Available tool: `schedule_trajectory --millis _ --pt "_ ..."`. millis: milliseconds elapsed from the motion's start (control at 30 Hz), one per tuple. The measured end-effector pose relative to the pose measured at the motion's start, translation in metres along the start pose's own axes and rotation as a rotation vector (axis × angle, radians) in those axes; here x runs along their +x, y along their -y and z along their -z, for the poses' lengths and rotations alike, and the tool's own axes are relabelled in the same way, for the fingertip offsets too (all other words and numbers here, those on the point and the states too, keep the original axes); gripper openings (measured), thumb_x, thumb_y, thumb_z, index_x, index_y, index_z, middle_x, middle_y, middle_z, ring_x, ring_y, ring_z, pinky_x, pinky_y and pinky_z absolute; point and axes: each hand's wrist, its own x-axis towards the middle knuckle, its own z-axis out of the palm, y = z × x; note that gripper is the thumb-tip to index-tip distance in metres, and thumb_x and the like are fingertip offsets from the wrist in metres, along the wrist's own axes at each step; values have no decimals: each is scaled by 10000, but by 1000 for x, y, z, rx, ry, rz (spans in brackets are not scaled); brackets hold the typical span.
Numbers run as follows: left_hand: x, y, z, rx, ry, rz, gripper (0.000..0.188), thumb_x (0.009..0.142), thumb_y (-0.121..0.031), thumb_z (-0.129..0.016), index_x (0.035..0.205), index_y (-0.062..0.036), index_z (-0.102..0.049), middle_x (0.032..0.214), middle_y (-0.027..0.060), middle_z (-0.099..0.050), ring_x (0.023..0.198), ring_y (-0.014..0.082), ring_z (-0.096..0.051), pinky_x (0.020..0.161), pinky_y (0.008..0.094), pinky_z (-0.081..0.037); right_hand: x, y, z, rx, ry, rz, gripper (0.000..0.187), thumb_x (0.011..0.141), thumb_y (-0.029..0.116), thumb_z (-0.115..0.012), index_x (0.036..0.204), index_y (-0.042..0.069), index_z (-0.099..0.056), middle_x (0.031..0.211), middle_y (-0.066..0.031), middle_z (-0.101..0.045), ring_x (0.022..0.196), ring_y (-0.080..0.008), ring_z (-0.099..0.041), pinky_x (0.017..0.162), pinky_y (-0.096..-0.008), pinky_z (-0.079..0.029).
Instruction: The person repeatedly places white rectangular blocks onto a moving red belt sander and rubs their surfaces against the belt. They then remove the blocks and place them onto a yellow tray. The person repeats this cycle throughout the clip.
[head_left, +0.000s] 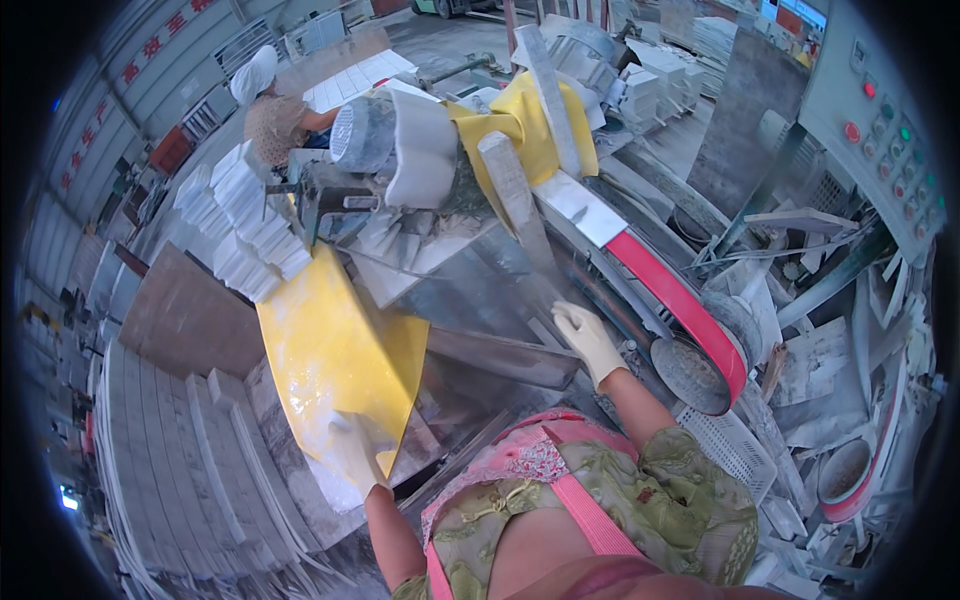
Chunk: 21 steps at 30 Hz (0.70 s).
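Resting on the near lower edge of a yellow splash sheet [335, 370], the left hand [358, 452] wears a pale glove; its fingers lie spread and flat against the wet sheet, closed on nothing that can be seen.

Right hand [588, 338]: gloved likewise, fingers open and extended, palm down on or just above the grey metal machine bed [480, 290], beside the red belt guard [680, 300]. It holds nothing.

Yellow splash sheet: draped from the cutting machine down toward the person, glossy and streaked with stone slurry. Judged soft, pliable and light, slippery when wet; best taken at a free lower corner or edge by pinching, not by pressing flat.

Stone strip [512, 195]: pale, long, rectangular, leaning up the bed toward the motor housing [365, 135]. Judged heavy for its size, stiff, brittle at edges and corners, gritty-wet; best held along both long sides near the middle.

Surroundings: stacks of white cut stone blocks [245, 225] to the left of the machine; grey control panel [885, 120] with coloured buttons upper right; white perforated crate [735, 450] beside the right forearm; offcuts scattered at right; another person in a white head covering [255, 75] working beyond.
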Motion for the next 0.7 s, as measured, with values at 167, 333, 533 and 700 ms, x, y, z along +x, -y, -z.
schedule_trajectory --millis 167,333,533,700 --pt "2 0 -2 81 -32 8 628 926 -492 -596 1166 87 -643 1086 318 -709 1039 440 -696 890 509 -529 32 -31 51 -210 -262 78 400 955 224 -664 1310 40 -663 1178 -151 -746 1109 -352 -675 989 -425 -519" --pt "15 13 -5 31 -7 15 648 935 -501 -580 1196 91 -622 1144 328 -685 1090 441 -671 922 498 -514 58 -48 74 -290 -306 148 345 962 196 -656 1264 31 -684 1170 -157 -742 1071 -350 -682 944 -421 -527" --pt "3 -4 -9 -367 47 142 529 991 -298 -548 1366 70 -485 1247 234 -647 1107 301 -673 937 395 -531 71 -49 80 -108 -174 173 271 1005 103 -634 1222 -48 -693 1133 -191 -755 1077 -276 -729 926 -356 -562" --pt "-19 -31 -9 -324 -30 100 488 980 -277 -543 1294 96 -518 1203 241 -647 1100 312 -656 948 400 -519 71 -45 84 -275 -78 201 269 1011 166 -634 1163 -33 -731 974 -152 -787 944 -300 -760 861 -360 -568"
